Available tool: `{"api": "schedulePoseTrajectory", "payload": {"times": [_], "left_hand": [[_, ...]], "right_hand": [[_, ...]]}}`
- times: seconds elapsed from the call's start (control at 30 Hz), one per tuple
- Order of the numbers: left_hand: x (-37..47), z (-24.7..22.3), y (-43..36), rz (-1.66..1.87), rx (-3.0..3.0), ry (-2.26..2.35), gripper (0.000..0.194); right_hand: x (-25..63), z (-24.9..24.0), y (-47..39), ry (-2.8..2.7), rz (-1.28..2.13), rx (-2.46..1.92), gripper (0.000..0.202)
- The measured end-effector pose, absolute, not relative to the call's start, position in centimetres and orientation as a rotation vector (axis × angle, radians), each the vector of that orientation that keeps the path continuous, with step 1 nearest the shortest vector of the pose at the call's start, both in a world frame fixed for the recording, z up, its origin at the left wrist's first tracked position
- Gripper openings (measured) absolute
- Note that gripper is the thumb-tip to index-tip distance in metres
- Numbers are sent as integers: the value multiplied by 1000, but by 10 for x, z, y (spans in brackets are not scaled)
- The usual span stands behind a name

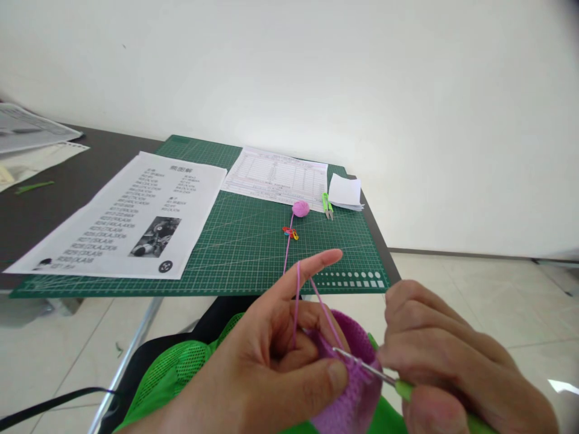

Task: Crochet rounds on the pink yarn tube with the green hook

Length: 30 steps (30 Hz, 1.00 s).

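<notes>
My left hand pinches the edge of a pink-purple crochet piece between thumb and fingers. Its index finger points out, with pink yarn looped over it and running down to the work. My right hand is closed on a crochet hook with a green handle and a metal shaft. The hook's tip lies at the top edge of the crochet piece, just right of my left thumb, where the yarn comes down. Part of the crochet piece is hidden behind my left hand.
A green cutting mat lies on the dark table. On it are a pink yarn ball, colourful stitch markers, green thread snips, a white paper stack, a printed form and a printed pattern sheet. A white wall stands behind.
</notes>
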<state>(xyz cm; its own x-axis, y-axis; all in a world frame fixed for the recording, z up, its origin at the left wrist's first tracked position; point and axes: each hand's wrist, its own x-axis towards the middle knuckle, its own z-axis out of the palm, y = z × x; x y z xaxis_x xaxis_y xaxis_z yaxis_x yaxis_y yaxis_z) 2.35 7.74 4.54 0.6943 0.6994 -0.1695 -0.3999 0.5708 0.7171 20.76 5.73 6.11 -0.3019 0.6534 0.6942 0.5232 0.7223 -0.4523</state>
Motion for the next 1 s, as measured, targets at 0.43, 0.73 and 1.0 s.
{"api": "schedulePoseTrajectory", "payload": {"times": [0.43, 0.73, 1.0], "left_hand": [[32, 54, 75, 807, 675, 647, 71], [47, 48, 65, 1011, 723, 857, 73], [48, 35, 70, 1035, 641, 851, 75]], "right_hand": [[190, 70, 61, -1953, 315, -1029, 27], [177, 56, 70, -1923, -63, -1052, 37], [180, 19, 87, -1871, -196, -883, 30]]}}
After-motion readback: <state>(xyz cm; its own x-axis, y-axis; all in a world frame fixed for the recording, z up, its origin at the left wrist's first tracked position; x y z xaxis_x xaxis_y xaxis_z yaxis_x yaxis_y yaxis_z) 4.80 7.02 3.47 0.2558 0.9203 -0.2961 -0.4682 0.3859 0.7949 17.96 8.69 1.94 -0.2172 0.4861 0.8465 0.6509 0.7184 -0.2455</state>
